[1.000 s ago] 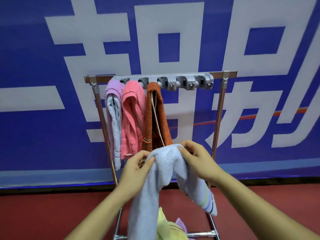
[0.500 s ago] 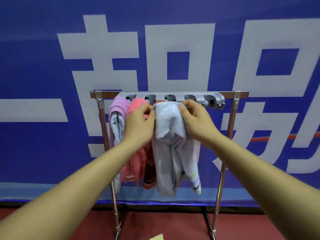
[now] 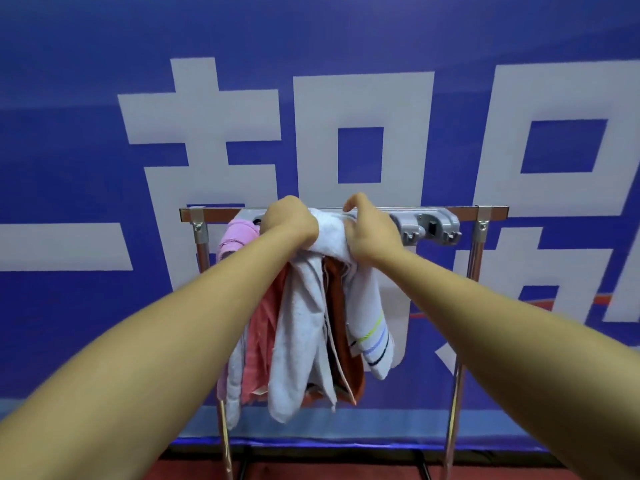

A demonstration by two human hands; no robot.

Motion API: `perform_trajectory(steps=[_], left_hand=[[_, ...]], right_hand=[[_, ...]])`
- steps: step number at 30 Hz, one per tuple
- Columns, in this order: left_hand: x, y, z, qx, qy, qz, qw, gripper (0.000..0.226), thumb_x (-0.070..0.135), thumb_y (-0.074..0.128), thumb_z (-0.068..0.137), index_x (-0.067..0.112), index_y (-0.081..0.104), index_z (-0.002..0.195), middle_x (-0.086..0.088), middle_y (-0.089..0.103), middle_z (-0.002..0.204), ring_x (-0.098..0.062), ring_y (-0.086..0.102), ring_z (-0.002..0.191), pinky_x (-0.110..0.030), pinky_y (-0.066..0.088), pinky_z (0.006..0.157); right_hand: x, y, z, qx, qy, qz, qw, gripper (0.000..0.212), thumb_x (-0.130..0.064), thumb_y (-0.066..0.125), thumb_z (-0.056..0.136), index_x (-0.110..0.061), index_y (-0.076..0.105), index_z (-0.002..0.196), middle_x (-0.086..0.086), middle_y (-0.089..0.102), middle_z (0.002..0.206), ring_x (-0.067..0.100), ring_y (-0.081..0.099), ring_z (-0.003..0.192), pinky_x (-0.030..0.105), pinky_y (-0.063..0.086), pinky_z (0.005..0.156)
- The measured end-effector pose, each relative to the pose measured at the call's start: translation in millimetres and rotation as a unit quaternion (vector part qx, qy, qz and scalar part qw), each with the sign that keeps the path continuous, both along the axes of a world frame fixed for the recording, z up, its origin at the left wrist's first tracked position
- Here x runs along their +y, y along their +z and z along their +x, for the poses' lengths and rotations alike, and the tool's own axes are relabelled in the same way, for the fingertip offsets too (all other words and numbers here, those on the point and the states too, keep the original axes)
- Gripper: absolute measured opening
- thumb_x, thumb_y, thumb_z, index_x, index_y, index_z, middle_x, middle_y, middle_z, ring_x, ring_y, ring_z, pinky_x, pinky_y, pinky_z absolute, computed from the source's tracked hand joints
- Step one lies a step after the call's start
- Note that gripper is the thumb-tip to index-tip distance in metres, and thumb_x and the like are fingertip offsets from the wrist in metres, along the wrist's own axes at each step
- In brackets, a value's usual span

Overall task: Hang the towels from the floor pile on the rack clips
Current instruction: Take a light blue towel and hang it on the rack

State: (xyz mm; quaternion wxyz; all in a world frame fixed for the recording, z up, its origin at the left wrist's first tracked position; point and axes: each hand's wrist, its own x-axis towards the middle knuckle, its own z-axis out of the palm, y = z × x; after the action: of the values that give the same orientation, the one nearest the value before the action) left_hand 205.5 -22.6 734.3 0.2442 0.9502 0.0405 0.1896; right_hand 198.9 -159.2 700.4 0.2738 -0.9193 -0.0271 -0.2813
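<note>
Left hand and right hand are gripping the bunched top of a pale blue towel against the grey clip bar of a metal rack. Below the bar, a lilac towel, a pink towel and a rust-orange towel are hanging. Behind the bar, a blue banner is filling the background.

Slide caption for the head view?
Left hand and right hand bunch a pale blue towel at the rack's grey clip strip.
</note>
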Motion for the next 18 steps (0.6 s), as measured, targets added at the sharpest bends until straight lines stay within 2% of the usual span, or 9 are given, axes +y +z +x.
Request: perform_trajectory(steps=[2, 4, 7, 9, 12, 13, 15, 16, 18], left_hand=[[0.1, -4.7, 2.3, -0.020, -0.008, 0.043, 0.999, 0.012, 0.013, 0.054, 0.097, 0.008, 0.059, 0.106, -0.019, 0.063, 0.125, -0.036, 0.061, 0.114, -0.036, 0.043, 0.076], [-0.2, -9.4, 0.3, -0.052, -0.012, 0.082, 0.995, 0.003, 0.011, 0.055, 0.095, 0.012, 0.055, 0.094, -0.017, 0.065, 0.118, -0.036, 0.063, 0.109, -0.035, 0.042, 0.073], [1.2, -20.7, 6.5, -0.091, -0.014, 0.108, 0.990, 0.008, 0.007, 0.058, 0.091, 0.009, 0.064, 0.096, -0.016, 0.067, 0.111, -0.036, 0.063, 0.098, -0.036, 0.041, 0.069], [4.4, -27.1, 13.2, -0.103, -0.011, 0.077, 0.992, 0.013, 0.008, 0.057, 0.090, 0.008, 0.068, 0.098, -0.016, 0.069, 0.107, -0.036, 0.062, 0.095, -0.037, 0.042, 0.068], [3.6, -34.9, 14.7, -0.091, -0.036, -0.046, 0.994, 0.025, 0.017, 0.052, 0.095, 0.012, 0.069, 0.112, -0.016, 0.069, 0.118, -0.038, 0.061, 0.111, -0.038, 0.047, 0.085], [0.4, -39.9, 13.2, -0.080, -0.056, -0.083, 0.992, 0.029, 0.020, 0.048, 0.097, 0.013, 0.069, 0.117, -0.016, 0.068, 0.122, -0.037, 0.060, 0.115, -0.037, 0.046, 0.090], [-7.4, -55.9, 6.7, -0.036, -0.119, -0.169, 0.978, 0.040, 0.033, 0.044, 0.097, 0.014, 0.063, 0.126, -0.013, 0.066, 0.126, -0.035, 0.059, 0.119, -0.036, 0.044, 0.095], [-11.7, -64.1, 1.3, -0.018, -0.170, -0.241, 0.955, 0.048, 0.043, 0.044, 0.091, 0.018, 0.060, 0.129, -0.009, 0.067, 0.124, -0.032, 0.060, 0.119, -0.037, 0.046, 0.098], [-15.4, -84.5, -2.7, -0.015, -0.243, -0.414, 0.877, 0.058, 0.050, 0.045, 0.080, 0.025, 0.059, 0.131, -0.002, 0.069, 0.123, -0.024, 0.065, 0.117, -0.041, 0.049, 0.103]], right_hand=[[3.4, -4.2, 0.9, -0.014, -0.009, -0.119, 0.993, 0.023, -0.014, 0.044, 0.095, -0.016, 0.044, 0.118, 0.005, 0.056, 0.076, 0.036, 0.058, 0.081, 0.040, 0.042, 0.061], [5.9, -7.0, 2.1, -0.029, -0.014, -0.188, 0.982, 0.023, -0.008, 0.046, 0.092, -0.012, 0.044, 0.115, 0.007, 0.059, 0.081, 0.036, 0.058, 0.079, 0.037, 0.030, 0.053], [6.8, -15.7, 5.6, -0.041, -0.023, -0.193, 0.980, 0.018, -0.009, 0.052, 0.091, -0.011, 0.053, 0.110, 0.010, 0.057, 0.106, 0.035, 0.057, 0.086, 0.036, 0.034, 0.062], [5.4, -23.9, 7.8, -0.055, -0.012, -0.176, 0.983, 0.015, -0.010, 0.053, 0.092, -0.010, 0.061, 0.104, 0.009, 0.052, 0.111, 0.032, 0.055, 0.090, 0.036, 0.039, 0.064], [3.1, -29.1, 5.4, -0.065, 0.014, -0.090, 0.994, 0.019, -0.014, 0.050, 0.093, -0.011, 0.069, 0.097, 0.007, 0.065, 0.100, 0.032, 0.061, 0.088, 0.036, 0.044, 0.064], [3.7, -28.9, 3.4, -0.069, 0.027, -0.039, 0.997, 0.023, -0.016, 0.049, 0.095, -0.012, 0.071, 0.100, 0.007, 0.070, 0.097, 0.031, 0.064, 0.089, 0.037, 0.048, 0.067], [8.0, -29.5, -5.2, -0.060, 0.061, 0.071, 0.994, 0.029, -0.022, 0.047, 0.099, -0.017, 0.072, 0.114, 0.004, 0.076, 0.105, 0.023, 0.068, 0.098, 0.038, 0.053, 0.084], [11.2, -30.8, -9.9, -0.046, 0.078, 0.099, 0.991, 0.032, -0.026, 0.046, 0.101, -0.020, 0.070, 0.122, 0.002, 0.075, 0.112, 0.020, 0.068, 0.105, 0.037, 0.052, 0.092], [15.7, -38.2, -17.8, -0.014, 0.103, 0.109, 0.989, 0.038, -0.029, 0.042, 0.104, -0.023, 0.062, 0.136, 0.000, 0.069, 0.130, 0.018, 0.063, 0.121, 0.036, 0.048, 0.103]])
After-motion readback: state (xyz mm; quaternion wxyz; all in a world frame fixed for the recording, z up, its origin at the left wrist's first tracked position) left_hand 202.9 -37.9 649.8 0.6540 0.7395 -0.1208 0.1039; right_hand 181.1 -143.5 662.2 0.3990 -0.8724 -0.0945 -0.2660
